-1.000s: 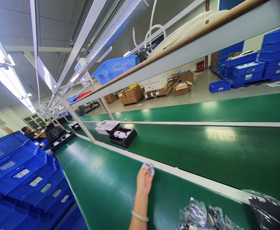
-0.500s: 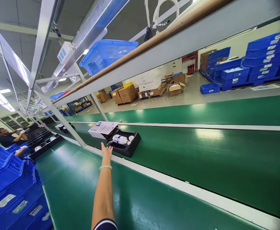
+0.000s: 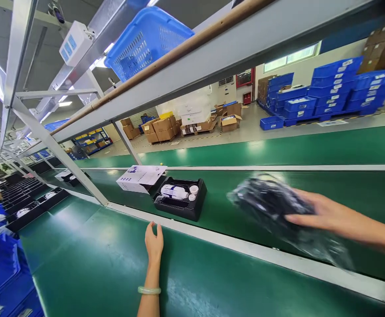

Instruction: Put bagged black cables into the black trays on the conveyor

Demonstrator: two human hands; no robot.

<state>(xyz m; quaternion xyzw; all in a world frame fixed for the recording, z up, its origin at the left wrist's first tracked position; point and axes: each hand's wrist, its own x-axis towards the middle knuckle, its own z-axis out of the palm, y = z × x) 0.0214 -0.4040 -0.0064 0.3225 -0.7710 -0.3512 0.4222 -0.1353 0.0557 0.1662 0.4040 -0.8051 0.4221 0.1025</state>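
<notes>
The right hand (image 3: 314,215) has its grip closed on a dark plastic bag (image 3: 271,204) above the green belt (image 3: 311,193). The left hand (image 3: 154,242), fingers open, lies flat near the black tray (image 3: 181,207).

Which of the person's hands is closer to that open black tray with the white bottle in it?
Left. The left hand rests on the green table just below the black tray; the right hand, holding a plastic bag, is well off to its right.
</notes>
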